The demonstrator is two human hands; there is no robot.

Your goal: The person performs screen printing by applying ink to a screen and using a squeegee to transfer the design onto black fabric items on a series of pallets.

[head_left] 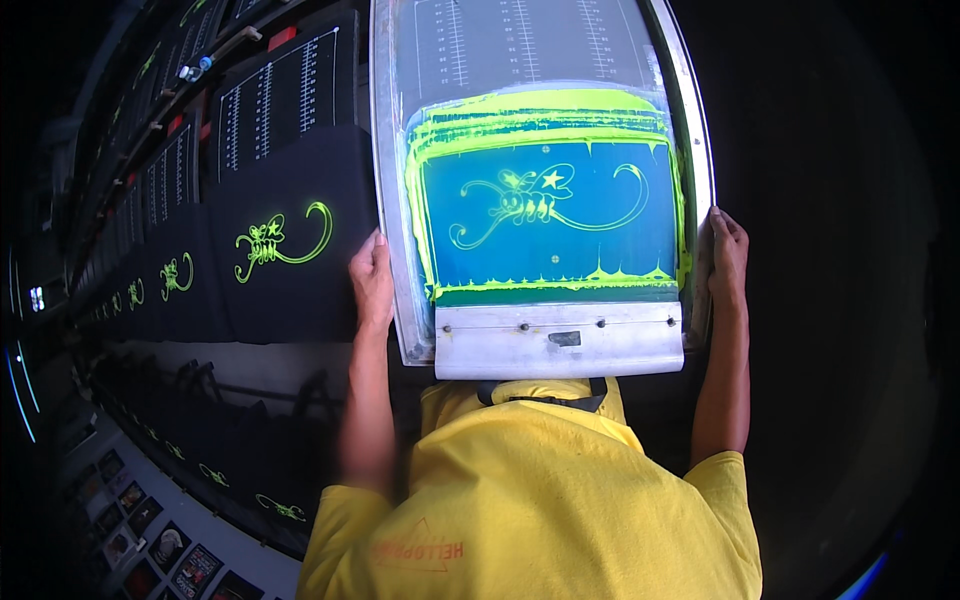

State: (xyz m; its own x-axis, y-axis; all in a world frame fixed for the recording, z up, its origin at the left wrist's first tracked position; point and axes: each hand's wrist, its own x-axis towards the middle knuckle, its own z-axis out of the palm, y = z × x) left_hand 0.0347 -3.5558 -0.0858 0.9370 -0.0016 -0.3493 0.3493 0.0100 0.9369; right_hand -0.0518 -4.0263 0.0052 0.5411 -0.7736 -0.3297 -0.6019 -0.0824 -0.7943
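A screen printing frame (386, 170) with pale metal sides lies in front of my body. Its blue mesh (480, 262) carries a bee-like design with curling lines and stars. Bright yellow-green ink (540, 102) borders the mesh and is thickest along the far side. Across the near end sits a wide, pale metal plate with bolts (500, 352), which looks like a squeegee holder. My left hand (374, 278) is closed on the frame's left side. On the right side, my right hand (730, 252) grips the other edge, its fingers partly hidden.
To my left, black fabric pieces (290, 185) lie on a long row of boards, several bearing the same yellow-green print (268, 243). White ruler marks (264, 112) show on the boards. Small dark printed pictures (170, 545) line the lower left. The right side is dark.
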